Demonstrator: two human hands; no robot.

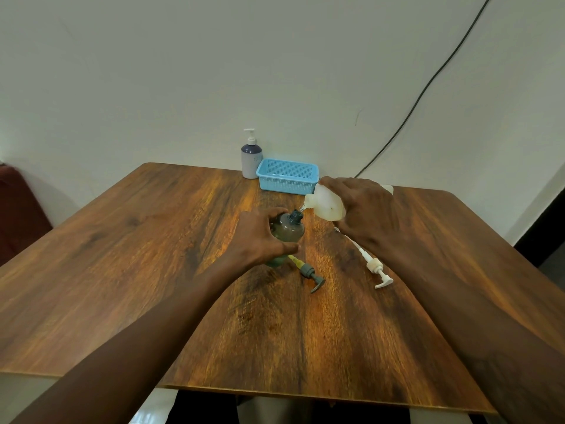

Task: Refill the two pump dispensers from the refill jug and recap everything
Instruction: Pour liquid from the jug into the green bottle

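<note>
My left hand point(260, 237) grips a dark translucent dispenser bottle point(289, 231) standing upright mid-table with its neck uncapped. My right hand point(363, 212) holds a pale translucent refill jug point(324, 203) tipped leftward, its spout right over the bottle's neck, with a thin stream at the mouth. A grey pump head point(310, 272) with a yellowish tube lies on the table just in front of the bottle. A white pump head point(374, 267) lies to its right. A second dispenser point(251, 156), white-grey with a dark top and its white pump on, stands at the table's far edge.
A blue plastic basket point(287, 175) sits at the far edge next to the second dispenser. The wooden table point(153, 255) butts against a white wall. A black cable point(428, 84) runs down the wall behind the right side.
</note>
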